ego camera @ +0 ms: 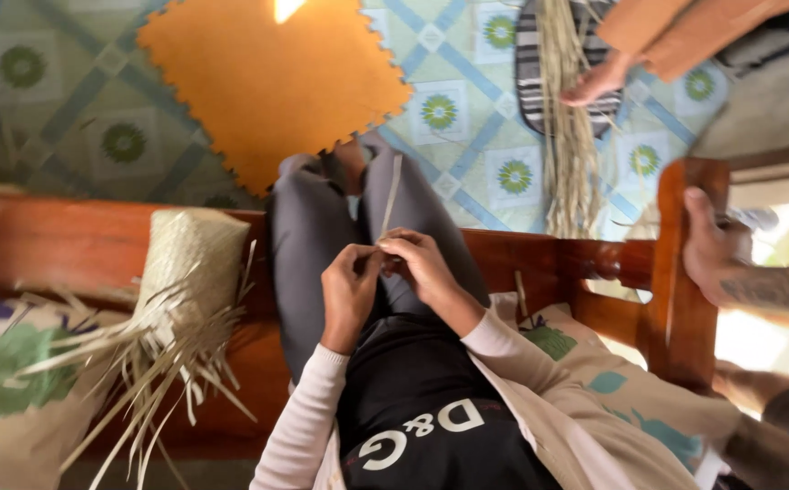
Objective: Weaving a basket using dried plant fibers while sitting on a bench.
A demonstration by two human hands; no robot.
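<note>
Head view looks down on a person seated on a wooden bench (68,240), and everything here is placed against that bench. Above its front rail, over the grey-clad lap, the left hand (351,289) and the right hand (424,265) meet with fingertips touching; both have their fingers curled in and pinched onto the lower end of a pale straw strip (392,195), which stands up from the pinch and leans slightly away from the bench toward the floor. On the bench seat, to the left of the lap, lies a half-woven straw basket (187,263) with loose unwoven strands fanning out from its lower edge onto a patterned cushion (4,381). Beyond the bench, on the tiled floor, sits an orange foam mat (267,82), and further right a bundle of dry straw (567,136) hangs down beside another person's bare foot (599,80). At the bench's right end, another person's hand (712,245) rests against the upright wooden post (685,272)
</note>
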